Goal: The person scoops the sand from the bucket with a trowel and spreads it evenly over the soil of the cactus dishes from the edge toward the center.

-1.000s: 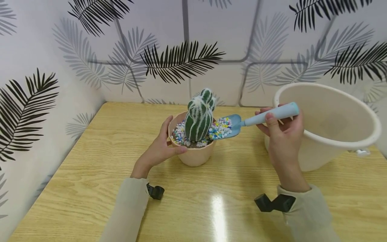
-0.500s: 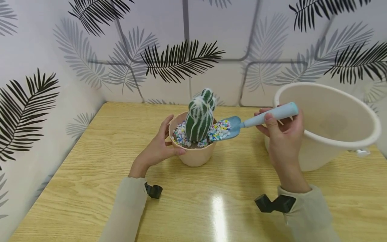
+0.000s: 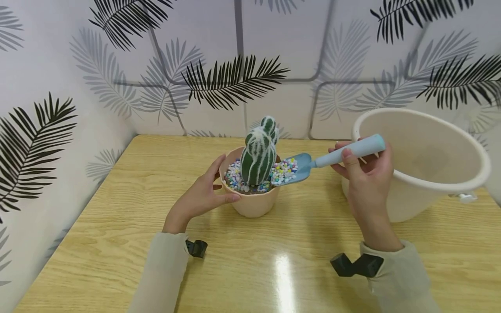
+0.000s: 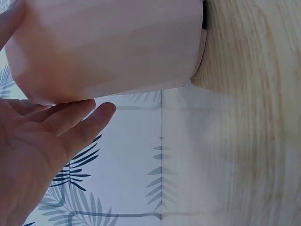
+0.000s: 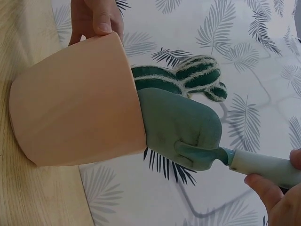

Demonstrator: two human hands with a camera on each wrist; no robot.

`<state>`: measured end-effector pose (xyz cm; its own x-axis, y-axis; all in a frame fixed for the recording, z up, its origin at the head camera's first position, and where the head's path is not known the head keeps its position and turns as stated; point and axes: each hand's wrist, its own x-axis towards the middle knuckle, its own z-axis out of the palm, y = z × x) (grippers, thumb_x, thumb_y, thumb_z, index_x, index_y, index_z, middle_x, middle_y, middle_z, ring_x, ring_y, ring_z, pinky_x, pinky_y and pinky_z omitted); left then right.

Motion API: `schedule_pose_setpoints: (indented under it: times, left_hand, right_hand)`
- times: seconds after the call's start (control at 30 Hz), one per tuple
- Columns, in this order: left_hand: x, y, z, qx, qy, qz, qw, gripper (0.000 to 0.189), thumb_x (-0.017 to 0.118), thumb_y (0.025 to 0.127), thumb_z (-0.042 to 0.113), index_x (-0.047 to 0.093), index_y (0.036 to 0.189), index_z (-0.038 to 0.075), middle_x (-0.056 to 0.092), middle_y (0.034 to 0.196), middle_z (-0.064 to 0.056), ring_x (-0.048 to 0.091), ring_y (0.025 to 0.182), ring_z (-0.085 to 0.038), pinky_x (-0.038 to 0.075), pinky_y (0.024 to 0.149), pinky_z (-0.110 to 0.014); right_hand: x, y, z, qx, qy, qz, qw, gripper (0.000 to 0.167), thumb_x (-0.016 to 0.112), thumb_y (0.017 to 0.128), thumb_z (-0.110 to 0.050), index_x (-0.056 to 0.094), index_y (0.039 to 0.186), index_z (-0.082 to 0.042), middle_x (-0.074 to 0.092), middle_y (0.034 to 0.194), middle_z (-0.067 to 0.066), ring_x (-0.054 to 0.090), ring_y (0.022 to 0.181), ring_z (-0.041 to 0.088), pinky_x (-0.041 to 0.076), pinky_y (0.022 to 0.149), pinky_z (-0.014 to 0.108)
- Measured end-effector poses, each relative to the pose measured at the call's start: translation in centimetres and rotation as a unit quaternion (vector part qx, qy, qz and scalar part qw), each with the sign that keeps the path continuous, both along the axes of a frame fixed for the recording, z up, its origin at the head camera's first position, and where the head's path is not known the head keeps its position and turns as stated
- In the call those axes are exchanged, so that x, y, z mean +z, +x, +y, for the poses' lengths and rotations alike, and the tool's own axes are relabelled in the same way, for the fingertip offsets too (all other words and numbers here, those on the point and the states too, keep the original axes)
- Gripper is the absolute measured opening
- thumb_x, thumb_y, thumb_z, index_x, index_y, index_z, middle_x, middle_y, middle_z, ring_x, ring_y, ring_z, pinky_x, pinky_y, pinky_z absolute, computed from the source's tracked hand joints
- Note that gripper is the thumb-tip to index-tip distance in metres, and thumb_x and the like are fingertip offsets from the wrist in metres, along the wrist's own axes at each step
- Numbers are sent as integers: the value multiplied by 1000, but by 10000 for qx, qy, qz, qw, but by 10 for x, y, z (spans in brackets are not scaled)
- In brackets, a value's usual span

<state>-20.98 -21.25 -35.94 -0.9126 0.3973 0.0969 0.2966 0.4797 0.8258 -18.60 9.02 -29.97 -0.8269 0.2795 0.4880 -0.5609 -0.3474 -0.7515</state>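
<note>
A green cactus (image 3: 258, 163) with white fuzzy ribs stands upright in a peach flowerpot (image 3: 253, 206). Small multicoloured pebbles (image 3: 235, 176) cover part of the dark soil around it. My left hand (image 3: 201, 194) holds the pot from its left side, thumb at the front rim and fingers round the far side. My right hand (image 3: 368, 184) grips the pale blue handle of a small garden trowel (image 3: 303, 163). More pebbles (image 3: 284, 170) lie on its blade, whose tip overlaps the pot's right rim. The right wrist view shows the blade's underside (image 5: 183, 127) against that rim.
A large cream bucket (image 3: 415, 200) stands on the right, just behind my right hand. The wooden table (image 3: 235, 269) reaches back to a wall (image 3: 282, 106) with a leaf pattern. Black wrist cameras sit on both sleeves.
The trowel has dipped slightly, and the pebbles on its blade have shifted a little toward the pot. My left wrist has eased slightly left, while the hand stays on the pot.
</note>
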Motion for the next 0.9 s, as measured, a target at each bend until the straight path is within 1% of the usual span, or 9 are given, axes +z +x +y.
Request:
schedule_pose_setpoints:
  times: [0.17, 0.3, 0.37, 0.47, 0.57, 0.67, 0.77, 0.9]
  left_hand:
    - [7, 2, 3, 156, -382, 129, 9991, 102, 74, 83, 32, 4, 154, 9, 25, 157, -10, 31, 141, -29, 40, 106, -50]
    - [11, 4, 6, 260, -676, 217, 9971, 103, 74, 82, 37, 6, 154, 9, 27, 156, -11, 34, 140, -29, 41, 105, -52]
    - [12, 5, 6, 275, -691, 281, 9968, 102, 74, 81, 38, 9, 154, 9, 30, 154, -11, 36, 139, -29, 43, 103, -52]
    - [11, 6, 6, 317, -583, 317, 9973, 98, 75, 81, 37, 15, 153, 9, 32, 154, -10, 39, 137, -29, 46, 100, -51]
    - [8, 5, 6, 302, -408, 294, 9983, 97, 76, 81, 34, 16, 153, 9, 28, 155, -10, 38, 137, -30, 47, 99, -49]
    - [7, 4, 6, 269, -358, 275, 9986, 97, 75, 82, 33, 14, 154, 10, 23, 157, -9, 34, 139, -31, 47, 99, -48]
    - [7, 4, 6, 319, -526, 311, 9976, 97, 74, 82, 35, 14, 154, 12, 20, 158, -9, 32, 140, -31, 46, 100, -49]
    - [10, 6, 8, 367, -818, 467, 9949, 95, 75, 81, 38, 17, 153, 12, 22, 158, -12, 30, 141, -32, 44, 102, -51]
  right_hand:
    - [1, -1, 1, 12, 59, 24, 10000, 22, 55, 90, 7, 44, 107, -1, 69, 87, 9, 71, 84, 21, 59, 67, 29]
    - [1, -1, 3, 33, 59, 12, 10000, 22, 56, 90, 8, 45, 105, -3, 68, 87, 9, 71, 83, 20, 59, 67, 29]
    - [1, -2, 3, 11, 73, -13, 10000, 21, 56, 89, 8, 46, 105, -4, 69, 87, 9, 71, 82, 19, 59, 67, 29]
    - [0, -1, 4, -11, 56, -38, 10000, 21, 55, 89, 8, 46, 105, -3, 69, 86, 9, 71, 82, 19, 59, 66, 29]
    - [0, -1, 4, 1, 53, -18, 10000, 21, 55, 90, 8, 46, 105, -3, 69, 86, 9, 71, 82, 19, 59, 66, 28]
    - [0, 0, 5, 27, 122, -1, 9999, 21, 56, 90, 7, 46, 105, -3, 69, 87, 8, 71, 83, 19, 59, 67, 28]
    - [0, 0, 4, 23, 215, -11, 9998, 20, 56, 90, 6, 46, 106, -2, 69, 87, 8, 71, 83, 18, 59, 68, 28]
    - [0, 0, 4, -15, 237, -30, 9997, 20, 55, 90, 6, 46, 106, -1, 68, 87, 7, 71, 82, 18, 59, 68, 28]
